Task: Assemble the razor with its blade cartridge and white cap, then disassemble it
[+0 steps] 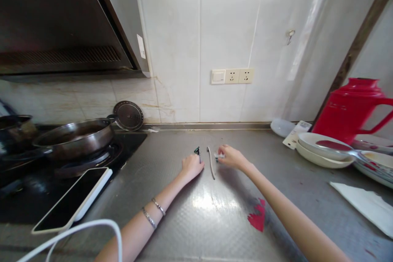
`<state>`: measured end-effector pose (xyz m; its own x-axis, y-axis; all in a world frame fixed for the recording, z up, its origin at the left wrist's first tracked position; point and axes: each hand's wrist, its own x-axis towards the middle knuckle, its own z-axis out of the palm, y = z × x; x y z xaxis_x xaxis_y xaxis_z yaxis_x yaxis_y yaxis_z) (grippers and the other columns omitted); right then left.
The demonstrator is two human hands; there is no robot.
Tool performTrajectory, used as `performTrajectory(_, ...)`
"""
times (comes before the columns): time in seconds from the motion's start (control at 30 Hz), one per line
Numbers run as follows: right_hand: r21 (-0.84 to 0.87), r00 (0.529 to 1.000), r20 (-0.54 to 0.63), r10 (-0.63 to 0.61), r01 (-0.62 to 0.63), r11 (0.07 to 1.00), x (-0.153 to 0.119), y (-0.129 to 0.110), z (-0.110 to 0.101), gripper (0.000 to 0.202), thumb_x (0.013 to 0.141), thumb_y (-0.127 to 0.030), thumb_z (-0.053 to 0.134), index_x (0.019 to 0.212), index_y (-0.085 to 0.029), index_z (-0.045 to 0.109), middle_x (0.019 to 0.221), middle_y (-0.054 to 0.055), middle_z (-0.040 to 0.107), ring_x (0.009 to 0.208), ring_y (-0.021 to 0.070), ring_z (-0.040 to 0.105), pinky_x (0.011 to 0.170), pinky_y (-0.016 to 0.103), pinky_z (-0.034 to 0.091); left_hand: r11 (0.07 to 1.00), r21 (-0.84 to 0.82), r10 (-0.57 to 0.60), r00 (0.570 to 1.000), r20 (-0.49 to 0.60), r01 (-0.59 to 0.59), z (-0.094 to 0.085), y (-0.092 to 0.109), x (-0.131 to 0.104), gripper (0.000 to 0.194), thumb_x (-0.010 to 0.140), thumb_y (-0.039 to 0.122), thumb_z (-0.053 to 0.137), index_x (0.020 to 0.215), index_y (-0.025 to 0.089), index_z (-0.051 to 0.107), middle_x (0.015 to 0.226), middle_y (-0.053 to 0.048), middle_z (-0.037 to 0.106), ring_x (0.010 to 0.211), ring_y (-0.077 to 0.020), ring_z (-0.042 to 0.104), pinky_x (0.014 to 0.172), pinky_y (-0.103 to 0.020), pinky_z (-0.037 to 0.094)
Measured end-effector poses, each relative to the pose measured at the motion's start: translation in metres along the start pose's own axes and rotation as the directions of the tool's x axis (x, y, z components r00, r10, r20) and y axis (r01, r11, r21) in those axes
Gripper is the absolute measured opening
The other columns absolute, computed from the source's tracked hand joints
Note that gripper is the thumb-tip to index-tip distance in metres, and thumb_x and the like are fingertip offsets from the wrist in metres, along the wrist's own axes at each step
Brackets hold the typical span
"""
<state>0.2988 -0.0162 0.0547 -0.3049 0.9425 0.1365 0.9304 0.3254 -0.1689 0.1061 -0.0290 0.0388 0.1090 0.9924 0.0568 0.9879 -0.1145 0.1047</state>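
My left hand [192, 166] is closed around a small dark green and black piece [197, 151] with a thin dark stem, which stands up above the fingers. What exactly it is, I cannot make out. My right hand [231, 156] pinches a small clear-and-green piece [219, 156] between its fingertips, just over the counter. Between the two hands a slim off-white stick [211, 163] with a darker upper end lies on the metal counter [196, 229]; neither hand touches it.
Torn red scraps [258, 217] lie near my right forearm. At left are a phone [73, 200], a white cable [101, 222] and a steel pan [76, 137] on the stove. Stacked bowls [322, 157], a red thermos jug [346, 110] and a white paper [365, 204] occupy the right.
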Motion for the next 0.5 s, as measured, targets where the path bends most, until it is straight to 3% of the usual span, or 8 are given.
performTrajectory(0.1,-0.039,0.998,0.027,0.062,-0.061,0.997,-0.011,-0.022,0.006,0.027,0.082,-0.033,0.043,0.082,-0.016,0.064,0.083,0.012,0.066,0.079,0.0230,0.062,0.064,0.028,0.041,1.000,0.005,0.015,1.000,-0.009,-0.015,0.000,0.003,-0.002,0.033,0.080,0.035,0.044,0.096,0.016,0.067,0.096,-0.013,0.068,0.092,-0.0254,0.063,0.074,-0.032,0.048)
performTrajectory(0.23,-0.069,0.994,0.074,0.078,-0.073,0.995,-0.018,-0.041,0.015,0.035,0.084,-0.039,0.041,0.077,-0.016,0.066,0.083,0.014,0.068,0.079,0.0247,0.064,0.064,0.028,0.044,1.000,0.012,-0.010,1.000,0.021,0.010,-0.004,0.008,-0.005,0.034,0.082,0.035,0.043,0.100,0.017,0.066,0.100,-0.014,0.067,0.096,-0.0241,0.062,0.078,-0.031,0.047)
performTrajectory(0.5,-0.067,0.993,0.065,0.100,-0.096,0.993,-0.019,-0.042,0.012,0.038,0.087,-0.042,0.037,0.080,-0.018,0.067,0.083,0.013,0.069,0.079,0.0230,0.064,0.064,0.027,0.044,1.000,-0.002,0.015,1.000,0.001,-0.015,0.001,0.007,-0.003,0.040,0.084,0.043,0.039,0.097,0.016,0.066,0.097,-0.014,0.067,0.094,-0.0247,0.062,0.076,-0.032,0.047)
